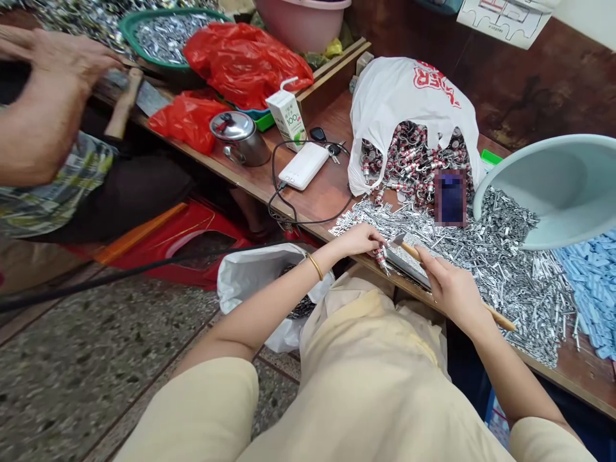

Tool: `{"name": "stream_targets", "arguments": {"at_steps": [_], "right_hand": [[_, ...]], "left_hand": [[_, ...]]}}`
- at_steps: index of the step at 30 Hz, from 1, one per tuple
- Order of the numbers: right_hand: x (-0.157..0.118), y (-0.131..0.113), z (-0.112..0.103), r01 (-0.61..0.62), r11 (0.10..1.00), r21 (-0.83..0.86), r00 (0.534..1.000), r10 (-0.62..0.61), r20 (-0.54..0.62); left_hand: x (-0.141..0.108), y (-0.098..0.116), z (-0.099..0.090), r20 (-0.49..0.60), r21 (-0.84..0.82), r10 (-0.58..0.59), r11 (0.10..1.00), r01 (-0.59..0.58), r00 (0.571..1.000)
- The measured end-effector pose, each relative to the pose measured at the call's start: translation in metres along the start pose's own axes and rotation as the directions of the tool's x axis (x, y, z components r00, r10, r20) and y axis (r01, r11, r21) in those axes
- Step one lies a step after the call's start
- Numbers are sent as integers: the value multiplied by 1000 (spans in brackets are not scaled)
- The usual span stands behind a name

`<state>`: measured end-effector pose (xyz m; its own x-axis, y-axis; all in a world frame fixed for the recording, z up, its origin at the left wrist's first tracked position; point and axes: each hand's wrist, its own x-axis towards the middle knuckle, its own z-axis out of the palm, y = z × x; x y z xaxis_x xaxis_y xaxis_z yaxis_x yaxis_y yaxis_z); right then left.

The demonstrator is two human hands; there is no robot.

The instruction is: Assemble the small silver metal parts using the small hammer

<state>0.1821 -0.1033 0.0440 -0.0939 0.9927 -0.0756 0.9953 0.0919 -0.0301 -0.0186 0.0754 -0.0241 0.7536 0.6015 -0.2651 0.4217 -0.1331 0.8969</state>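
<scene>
My left hand [362, 239] is at the table's front edge, its fingers pinched on a small red-and-white piece with metal ends [380, 258], which hangs below the fingertips. My right hand [450, 285] is closed around the wooden handle of a small hammer [500, 317]. The hammer's metal head lies close to my left fingertips; whether it touches the piece I cannot tell. Under the hammer, a grey metal bar [409, 271] lies along the edge. Loose silver metal parts [433, 240] are spread just behind both hands.
A white plastic bag [409, 90] spills similar red-and-white pieces beside a blurred dark rectangle [451, 197]. On the right are a tilted tub [572, 192] and blue strips [591, 289]. A power bank [304, 165], metal cup [243, 138] and drink carton [287, 115] stand left. Another person's hand [67, 54] works there.
</scene>
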Motion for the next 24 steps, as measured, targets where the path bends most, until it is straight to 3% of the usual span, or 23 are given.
{"name": "stream_targets", "arguments": {"at_steps": [5, 8, 12, 16, 19, 24], "right_hand": [[6, -6, 6, 17, 1000, -1, 999, -17, 43], [8, -8, 7, 15, 1000, 9, 1000, -15, 12], [7, 0, 14, 25, 1000, 3, 1000, -25, 11], [-5, 16, 39, -106, 994, 37, 971, 111, -213], [-16, 24, 63, -201, 979, 40, 915, 202, -348], [-26, 59, 73, -200, 969, 142, 890, 241, -386]], "left_hand": [[3, -1, -1, 36, 47, 56, 997, -58, 998], [3, -3, -1, 29, 31, 52, 998, -53, 998], [0, -6, 0, 40, -123, 50, 991, -44, 998], [-3, -9, 13, -211, -265, 119, 948, -174, 970], [-4, -7, 30, -387, -123, 216, 951, -282, 896], [-14, -3, 48, -358, 174, 423, 906, -385, 833]]}}
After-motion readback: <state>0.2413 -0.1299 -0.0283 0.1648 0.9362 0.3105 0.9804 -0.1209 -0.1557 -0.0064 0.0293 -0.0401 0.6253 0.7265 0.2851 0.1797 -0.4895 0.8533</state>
